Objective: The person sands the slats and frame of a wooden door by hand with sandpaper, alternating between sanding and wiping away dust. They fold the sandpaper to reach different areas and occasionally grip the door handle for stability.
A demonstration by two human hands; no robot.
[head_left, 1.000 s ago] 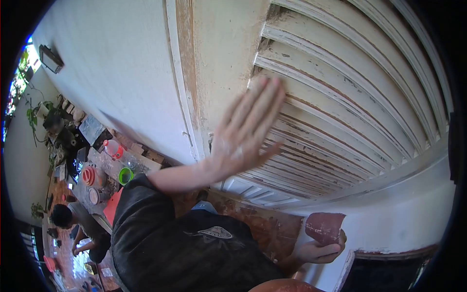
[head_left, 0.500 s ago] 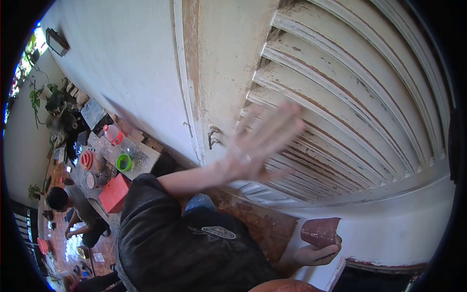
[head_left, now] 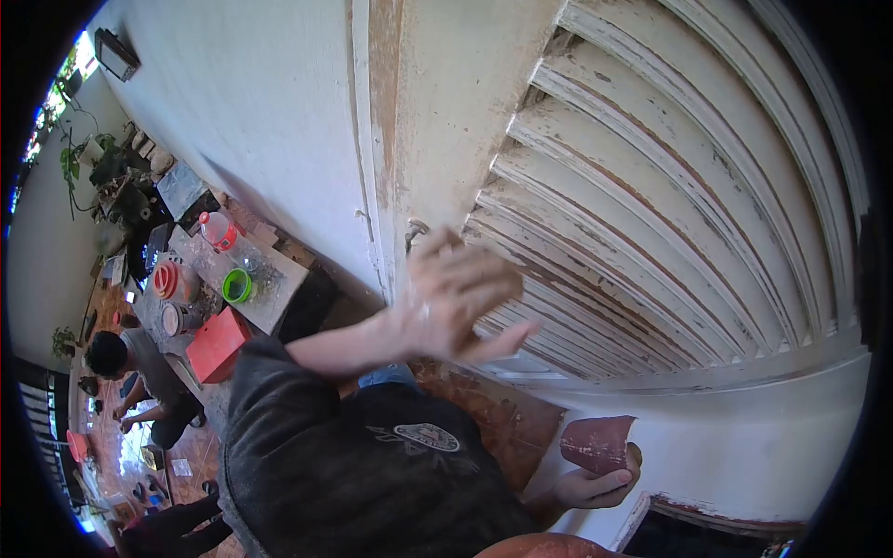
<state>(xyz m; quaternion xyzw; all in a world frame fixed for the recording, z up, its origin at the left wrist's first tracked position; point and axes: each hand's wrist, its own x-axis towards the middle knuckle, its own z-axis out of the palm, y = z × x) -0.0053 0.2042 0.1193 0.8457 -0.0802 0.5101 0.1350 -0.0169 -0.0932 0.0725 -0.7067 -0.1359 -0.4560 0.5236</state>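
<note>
Looks like home: porch or front room, can't tell which, part used as work spot
Louvred door (head_left: 642, 181) with handle (head_left: 415, 227), cream paint worn to brown in strips, set beside plain white wall (head_left: 251, 102)
Lamp (head_left: 116, 54) fixed to wall, plants (head_left: 70, 166) and daylight at far end
Floor (head_left: 498, 409) reddish tile, glossy where light hits
Work side: dusty table (head_left: 279, 288), with tubs (head_left: 177, 281), bottle (head_left: 218, 231), green cup (head_left: 237, 286) and red box (head_left: 219, 346) on or beside it; person (head_left: 158, 383) crouched on tiles near small loose items
</note>
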